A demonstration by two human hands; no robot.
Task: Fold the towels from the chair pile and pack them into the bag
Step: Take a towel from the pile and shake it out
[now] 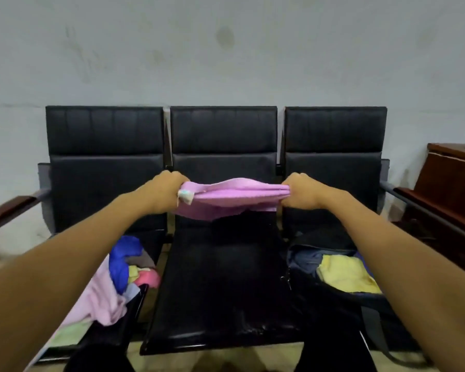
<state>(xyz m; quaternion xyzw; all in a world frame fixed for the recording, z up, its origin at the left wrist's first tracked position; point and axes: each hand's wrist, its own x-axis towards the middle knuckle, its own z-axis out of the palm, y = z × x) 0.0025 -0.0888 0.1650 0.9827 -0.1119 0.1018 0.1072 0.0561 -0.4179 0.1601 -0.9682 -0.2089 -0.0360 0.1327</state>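
Both fists, left hand (164,187) and right hand (302,190), pinch the ends of a half-folded pink towel (227,197) above the middle seat (220,285); yellow towel (345,273) already in the bag (330,299), unfolded pile (118,280) remaining left.

Left hand (164,189) and right hand (304,193) each pinch an end of a folded pink towel (226,198), held taut above the middle black seat (220,285). Towel pile (118,280) on left seat; open bag (341,267) with yellow towel (346,273) on right seat.
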